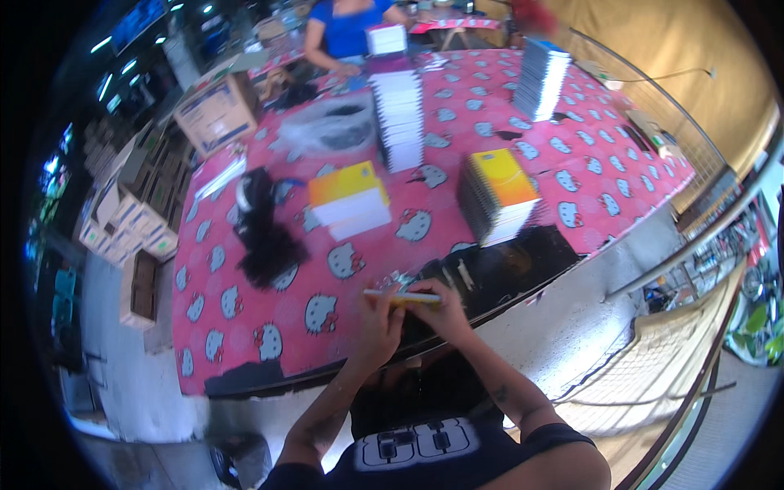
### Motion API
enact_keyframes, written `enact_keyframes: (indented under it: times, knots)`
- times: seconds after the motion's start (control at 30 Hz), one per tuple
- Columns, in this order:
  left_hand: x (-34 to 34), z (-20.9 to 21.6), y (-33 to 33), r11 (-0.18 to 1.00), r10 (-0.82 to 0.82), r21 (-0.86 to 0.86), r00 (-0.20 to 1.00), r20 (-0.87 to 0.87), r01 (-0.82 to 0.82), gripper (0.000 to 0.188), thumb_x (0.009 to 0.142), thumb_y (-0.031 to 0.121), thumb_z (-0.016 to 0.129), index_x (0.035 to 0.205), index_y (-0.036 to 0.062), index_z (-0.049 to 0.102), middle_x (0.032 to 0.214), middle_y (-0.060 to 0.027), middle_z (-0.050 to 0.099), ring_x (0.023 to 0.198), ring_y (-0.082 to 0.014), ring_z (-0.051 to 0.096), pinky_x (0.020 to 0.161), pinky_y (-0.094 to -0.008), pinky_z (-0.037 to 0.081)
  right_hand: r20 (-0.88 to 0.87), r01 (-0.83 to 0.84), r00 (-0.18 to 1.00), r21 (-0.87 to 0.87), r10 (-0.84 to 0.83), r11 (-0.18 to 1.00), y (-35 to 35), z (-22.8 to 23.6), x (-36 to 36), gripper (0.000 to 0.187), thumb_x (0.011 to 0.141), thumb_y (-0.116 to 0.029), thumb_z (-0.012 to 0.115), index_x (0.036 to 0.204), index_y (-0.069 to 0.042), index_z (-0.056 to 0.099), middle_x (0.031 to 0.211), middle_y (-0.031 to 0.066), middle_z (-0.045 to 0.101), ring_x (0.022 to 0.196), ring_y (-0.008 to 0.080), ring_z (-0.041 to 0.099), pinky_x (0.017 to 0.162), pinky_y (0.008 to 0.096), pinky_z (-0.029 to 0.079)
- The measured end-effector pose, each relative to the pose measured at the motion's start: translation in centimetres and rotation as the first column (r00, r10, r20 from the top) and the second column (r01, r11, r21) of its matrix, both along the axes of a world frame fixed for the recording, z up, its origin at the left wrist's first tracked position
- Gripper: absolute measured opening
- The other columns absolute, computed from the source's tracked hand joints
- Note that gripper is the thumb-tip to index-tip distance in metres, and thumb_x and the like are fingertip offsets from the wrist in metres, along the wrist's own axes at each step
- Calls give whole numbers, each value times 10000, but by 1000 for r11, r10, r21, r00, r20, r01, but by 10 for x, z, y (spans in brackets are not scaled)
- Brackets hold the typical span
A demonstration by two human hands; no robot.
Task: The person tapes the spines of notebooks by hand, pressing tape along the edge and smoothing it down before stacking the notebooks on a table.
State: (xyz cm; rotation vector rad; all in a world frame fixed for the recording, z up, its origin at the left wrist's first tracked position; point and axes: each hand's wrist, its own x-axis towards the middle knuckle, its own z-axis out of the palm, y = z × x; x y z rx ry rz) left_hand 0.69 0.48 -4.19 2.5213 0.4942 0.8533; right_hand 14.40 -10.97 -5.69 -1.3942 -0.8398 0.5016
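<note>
Close to the table's front edge, my left hand (377,325) and my right hand (442,312) grip a thin notebook (404,297) with some yellow on it, one at each end. It is seen nearly edge-on, so its cover is mostly hidden. Just beyond it lie small shiny clear scraps (398,280). Ahead to the right of my hands stands a stack of yellow-orange spiral notebooks (500,186). Ahead to the left sits a lower stack of yellow-covered notebooks (349,202) with white page edges.
Pink patterned cloth covers the table (343,260). Farther off rise a tall notebook stack (398,118) and a blue-topped stack (542,77). A black fluffy object (269,249) and crumpled clear plastic (331,126) lie leftward. Cardboard boxes (216,114) stand left; a person in blue (349,33) is opposite.
</note>
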Motion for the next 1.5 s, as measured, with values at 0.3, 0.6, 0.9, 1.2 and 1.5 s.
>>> enact_keyframes:
  times: [0.3, 0.6, 0.9, 1.2, 1.5]
  knots:
    - [-43, -11, 209, 848, 310, 462, 950, -37, -259, 298, 883, 138, 673, 1142, -6, 644, 1057, -148, 610, 945, -343, 581, 850, -462, 509, -51, -73, 996, -49, 70, 996, -17, 5, 20, 268, 867, 21, 733, 1133, 4, 702, 1118, 82, 716, 1032, 137, 651, 932, 267, 495]
    - [-27, 20, 137, 923, 219, 323, 976, 12, -211, 278, 879, 152, 689, 1147, 80, 667, 979, -132, 638, 912, -324, 633, 761, -453, 541, -25, -141, 990, -109, 139, 984, -18, 12, 24, 279, 888, -18, 727, 1165, 7, 718, 1101, 78, 727, 1006, 119, 650, 928, 258, 496]
    - [-24, 24, 52, 991, -13, -128, 983, 185, 37, 211, 866, 85, 747, 1071, 36, 740, 884, -101, 677, 676, -194, 630, 588, -308, 483, -71, -129, 990, -106, 122, 986, -12, 10, 23, 273, 896, -29, 733, 1167, 9, 717, 1060, 63, 731, 963, 94, 641, 891, 232, 507]
    - [-22, 26, 60, 969, 29, -243, 998, -57, -42, 146, 889, 131, 714, 989, 26, 733, 882, -157, 669, 659, -323, 640, 609, -401, 510, -65, -126, 991, -82, 121, 989, -10, 3, 24, 272, 898, -34, 738, 1164, 15, 712, 1058, 54, 725, 975, 94, 636, 892, 230, 503]
    - [-13, 48, 78, 954, -278, -88, 957, 85, 286, 183, 904, 129, 710, 1058, 33, 686, 934, -137, 680, 782, -329, 662, 708, -380, 526, -93, -172, 982, -96, 163, 980, -13, 7, 24, 262, 917, -22, 705, 1176, 17, 710, 1079, 76, 736, 973, 99, 646, 882, 249, 513]
